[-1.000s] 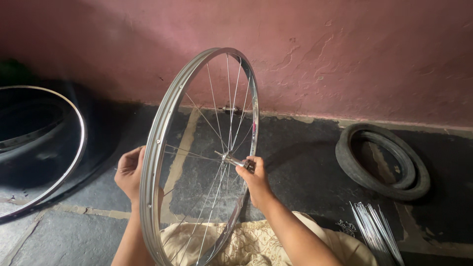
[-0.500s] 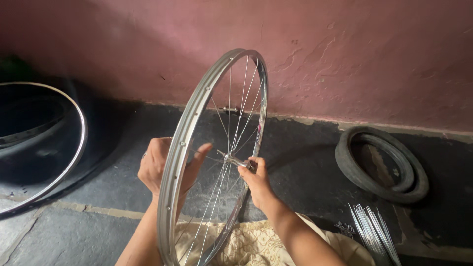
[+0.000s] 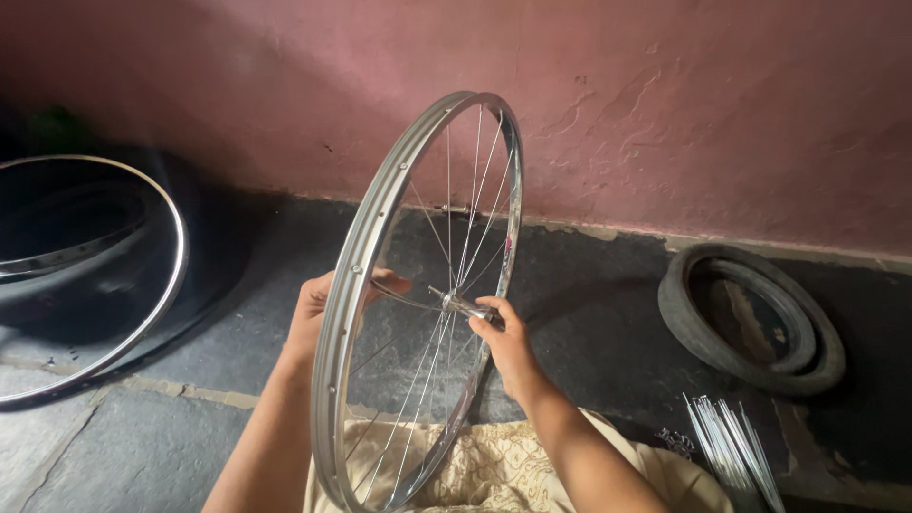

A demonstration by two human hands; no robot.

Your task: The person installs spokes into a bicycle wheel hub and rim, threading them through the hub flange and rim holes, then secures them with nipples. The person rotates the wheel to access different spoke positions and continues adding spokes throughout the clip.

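A silver bicycle wheel rim with thin spokes stands upright in front of me, seen nearly edge-on. My right hand grips the metal hub at its centre from the right side. Behind the rim on the left, my left hand has its fingers spread and reaches through the spokes toward the hub; the rim partly hides it. The wheel's lower edge rests by a cream patterned cloth on my lap.
Another rim with a dark tyre lies on the stone floor at the left. A coiled black tyre lies at the right by the pink wall. A bundle of loose spokes lies at the lower right.
The wheel has turned and shifted right, showing more of its edge. My left hand left the rim's outer side and now reaches toward the hub. My right hand stays on the hub.
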